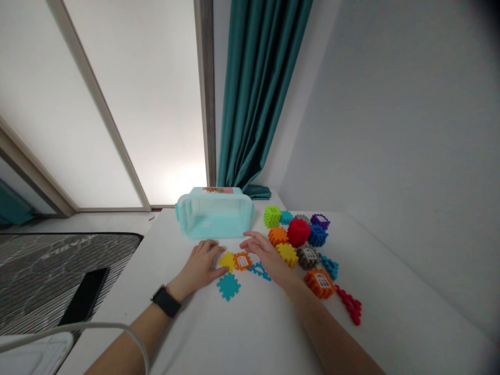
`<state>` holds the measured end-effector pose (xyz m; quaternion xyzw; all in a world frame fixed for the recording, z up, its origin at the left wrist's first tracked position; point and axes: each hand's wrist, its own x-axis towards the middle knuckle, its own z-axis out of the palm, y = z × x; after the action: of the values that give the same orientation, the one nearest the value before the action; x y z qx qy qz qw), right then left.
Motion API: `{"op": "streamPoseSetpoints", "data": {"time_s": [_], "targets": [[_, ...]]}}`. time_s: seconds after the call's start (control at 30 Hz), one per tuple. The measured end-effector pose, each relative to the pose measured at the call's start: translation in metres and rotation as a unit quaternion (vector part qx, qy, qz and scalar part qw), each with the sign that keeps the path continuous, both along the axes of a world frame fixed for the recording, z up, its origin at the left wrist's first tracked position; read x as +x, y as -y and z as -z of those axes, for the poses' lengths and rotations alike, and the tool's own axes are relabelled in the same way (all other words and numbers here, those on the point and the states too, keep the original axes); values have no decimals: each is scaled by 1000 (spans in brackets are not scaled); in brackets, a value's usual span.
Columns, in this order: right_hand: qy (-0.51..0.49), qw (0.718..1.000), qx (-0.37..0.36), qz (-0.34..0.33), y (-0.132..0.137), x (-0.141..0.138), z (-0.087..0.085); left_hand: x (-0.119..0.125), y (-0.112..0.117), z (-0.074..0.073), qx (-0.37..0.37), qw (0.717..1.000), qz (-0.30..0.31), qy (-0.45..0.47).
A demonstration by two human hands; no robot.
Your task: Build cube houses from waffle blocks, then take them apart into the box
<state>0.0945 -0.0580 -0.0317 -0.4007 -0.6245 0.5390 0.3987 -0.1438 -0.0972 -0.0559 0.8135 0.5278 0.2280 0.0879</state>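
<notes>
On the white table, my left hand point(200, 264) has its thumb and index finger at opposite edges of a flat yellow toothed building piece point(227, 261), pinching it. A pale, greyish piece point(215, 259) shows partly between those fingers. An orange toothed piece with a white window print point(242, 261) adjoins the yellow one on its right. My right hand point(262, 251) hovers above and right of it, fingers stretched and apart, holding nothing. Below the right hand lies a blue open-framed piece point(260, 270), partly covered. A flat teal toothed piece point(228, 286) rests nearest me.
A turquoise see-through bin point(217, 234) stands behind my hands. Several coloured toothed blocks, including a red cube point(299, 232) and an orange window block point(320, 283), cluster beside my right forearm. A red piece point(349, 304) lies farther right. A white cable point(97, 325) crosses lower left.
</notes>
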Motion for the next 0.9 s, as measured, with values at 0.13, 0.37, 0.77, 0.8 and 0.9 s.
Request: {"op": "streamPoseSetpoints", "data": {"time_s": [0.13,0.37,0.77,0.8,0.9], "targets": [[-2,1000,0,-3,0,-1,1,0,2,-4,-11,999,33,-19],[11,1000,2,-7,3,-6,8,-8,-5,0,-21,999,31,5],[51,998,10,-34,9,-12,10,-21,-12,-5,8,996,75,45],[50,998,13,-34,9,-12,10,-20,-11,-6,16,996,73,48],[44,998,28,-34,9,-14,10,-19,-10,-9,43,996,58,53]]}}
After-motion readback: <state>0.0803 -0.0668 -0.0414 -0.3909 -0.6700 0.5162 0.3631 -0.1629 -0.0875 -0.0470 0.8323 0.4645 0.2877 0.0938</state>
